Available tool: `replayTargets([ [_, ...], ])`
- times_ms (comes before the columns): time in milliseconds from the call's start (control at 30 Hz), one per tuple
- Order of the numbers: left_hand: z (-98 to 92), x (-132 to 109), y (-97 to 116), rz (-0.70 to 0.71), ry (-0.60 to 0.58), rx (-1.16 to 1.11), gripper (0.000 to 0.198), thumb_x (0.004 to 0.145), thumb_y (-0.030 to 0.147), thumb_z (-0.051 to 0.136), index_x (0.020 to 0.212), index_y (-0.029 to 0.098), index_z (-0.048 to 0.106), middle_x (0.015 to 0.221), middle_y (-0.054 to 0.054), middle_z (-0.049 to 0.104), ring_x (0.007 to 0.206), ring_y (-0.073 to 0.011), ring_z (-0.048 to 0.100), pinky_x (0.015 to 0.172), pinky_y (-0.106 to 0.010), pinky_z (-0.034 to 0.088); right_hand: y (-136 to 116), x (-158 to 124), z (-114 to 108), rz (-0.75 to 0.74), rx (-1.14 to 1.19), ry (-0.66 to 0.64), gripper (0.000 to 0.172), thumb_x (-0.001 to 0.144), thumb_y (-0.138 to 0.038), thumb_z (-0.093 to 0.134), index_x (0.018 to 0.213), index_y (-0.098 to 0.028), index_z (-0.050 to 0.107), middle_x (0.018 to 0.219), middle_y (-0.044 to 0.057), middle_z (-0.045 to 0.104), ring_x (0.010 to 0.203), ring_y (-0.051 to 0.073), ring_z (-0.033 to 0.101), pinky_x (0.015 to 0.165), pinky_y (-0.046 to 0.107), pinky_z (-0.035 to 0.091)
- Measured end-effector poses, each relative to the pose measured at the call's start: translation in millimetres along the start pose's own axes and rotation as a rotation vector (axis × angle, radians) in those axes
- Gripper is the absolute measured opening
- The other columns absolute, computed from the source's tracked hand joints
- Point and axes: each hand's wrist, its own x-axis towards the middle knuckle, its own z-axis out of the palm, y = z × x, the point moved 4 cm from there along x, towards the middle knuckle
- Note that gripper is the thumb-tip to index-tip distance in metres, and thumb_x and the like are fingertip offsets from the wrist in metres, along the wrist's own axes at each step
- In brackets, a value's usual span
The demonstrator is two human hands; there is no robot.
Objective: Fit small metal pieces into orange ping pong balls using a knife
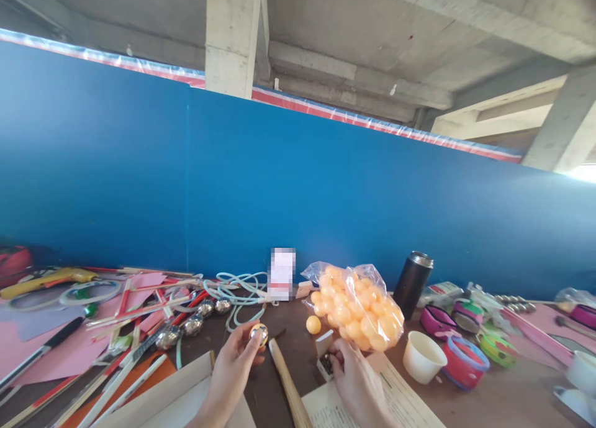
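My left hand point(234, 366) pinches a small shiny metal ball point(259, 334) between thumb and fingers; its surface looks silver and gold. My right hand point(354, 375) is bent over a small open white box point(325, 371), its fingertips drawn together at the opening. Small dark bits lie inside the box, too small to name. Whatever those fingertips pinch, if anything, is hidden. Between both hands a tapered wooden stick point(287, 378) lies on the brown table. A printed sheet point(400, 391) lies under my right hand. An open cardboard tray point(179, 387) is beside my left forearm.
A clear bag of orange balls point(356, 307) stands ahead, one loose orange ball point(313, 325) beside it. To the right are a black bottle point(413, 285), a paper cup point(423, 356) and colourful straps point(465, 361). Silver balls point(193, 324), sticks and pale cords point(237, 288) crowd the left.
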Motion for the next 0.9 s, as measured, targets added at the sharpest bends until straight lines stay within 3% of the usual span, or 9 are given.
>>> replayTargets([
  [300,0.5,1,2,0.003,-0.007,-0.004,0.05,0.064,0.049,0.067,0.101,0.015,0.061,0.087,-0.007,0.069,0.075,-0.0222,0.066,0.06,-0.032,0.055,-3,2,-6,-0.026,0.216,0.102,0.017,0.088,-0.031,0.036,0.095,-0.026,0.05,0.094,0.002,0.061,0.078,0.019,0.06,0.067,0.029,0.043],
  [433,0.3,0,1,0.002,-0.016,0.001,0.051,0.065,0.049,0.067,0.102,0.015,0.061,0.088,-0.007,0.069,0.076,-0.0223,0.066,0.062,-0.032,0.055,-8,2,-9,-0.111,0.381,0.176,0.017,0.089,-0.035,0.038,0.093,-0.024,0.051,0.091,0.003,0.061,0.083,0.019,0.059,0.074,0.03,0.045],
  [567,0.1,1,0,0.006,-0.009,0.004,0.051,0.064,0.049,0.067,0.102,0.016,0.061,0.088,-0.007,0.069,0.075,-0.022,0.066,0.061,-0.031,0.054,-9,1,-3,-0.126,0.482,0.14,0.012,0.087,-0.029,0.041,0.093,-0.024,0.05,0.09,0.004,0.06,0.082,0.019,0.06,0.078,0.031,0.046],
  [767,0.2,1,0,0.014,-0.011,0.018,0.052,0.066,0.05,0.065,0.104,0.015,0.06,0.089,-0.008,0.068,0.075,-0.0219,0.066,0.061,-0.032,0.055,-10,1,-2,-0.115,0.467,0.119,0.013,0.083,-0.021,0.042,0.092,-0.023,0.051,0.089,0.004,0.058,0.081,0.017,0.06,0.077,0.029,0.047],
  [900,0.4,0,2,0.007,-0.006,-0.007,0.053,0.063,0.05,0.067,0.102,0.015,0.062,0.086,-0.008,0.069,0.075,-0.0226,0.067,0.06,-0.032,0.055,-8,0,-8,-0.071,0.208,0.072,0.011,0.081,-0.025,0.044,0.086,-0.026,0.054,0.09,0.002,0.061,0.079,0.019,0.06,0.066,0.028,0.044],
])
